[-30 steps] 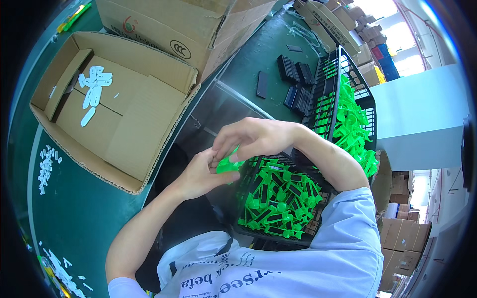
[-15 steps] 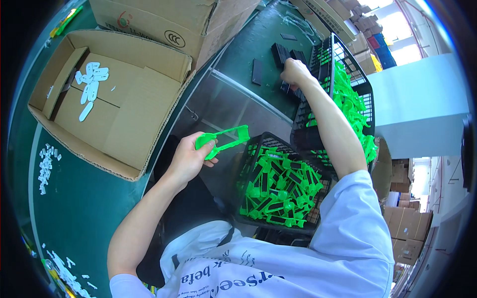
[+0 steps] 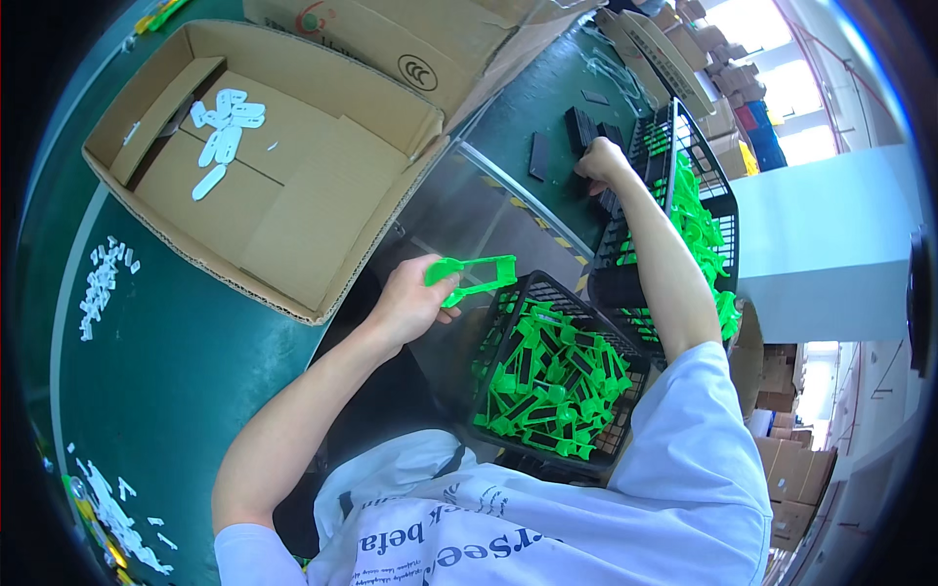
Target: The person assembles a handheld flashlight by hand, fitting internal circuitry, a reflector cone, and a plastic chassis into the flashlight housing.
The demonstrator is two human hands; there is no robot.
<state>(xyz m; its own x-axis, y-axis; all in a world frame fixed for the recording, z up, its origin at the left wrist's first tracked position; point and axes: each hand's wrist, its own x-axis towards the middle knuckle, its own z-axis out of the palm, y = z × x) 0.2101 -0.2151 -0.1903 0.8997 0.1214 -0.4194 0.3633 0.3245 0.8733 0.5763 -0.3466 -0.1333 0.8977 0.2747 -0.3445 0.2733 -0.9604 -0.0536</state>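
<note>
My left hand [image 3: 413,300] is closed round the rounded end of a bright green plastic frame [image 3: 478,278]. Its open rectangular end points right, toward the near black basket. Farther off, my right hand [image 3: 604,164] reaches to the green table, fingers curled down beside stacks of thin black rectangular strips [image 3: 580,130]. What its fingertips pinch, if anything, is hidden. One loose black strip [image 3: 537,156] lies left of the stacks. Below my hands, a black basket [image 3: 618,441] holds many green frames [image 3: 552,381], several with black strips in them.
Right of the stacks, another black basket [image 3: 718,190] holds green parts [image 3: 692,220] under my right forearm. An open cardboard box [image 3: 322,195] with white pieces [image 3: 227,127] stands on the left table [image 3: 186,391]. Small white bits [image 3: 101,293] lie beside it. A gap separates the tables.
The whole view has shifted, with the box and table moving right in it. My left hand still grips the green frame, and my right hand stays at the black stacks with fingers curled lower.
</note>
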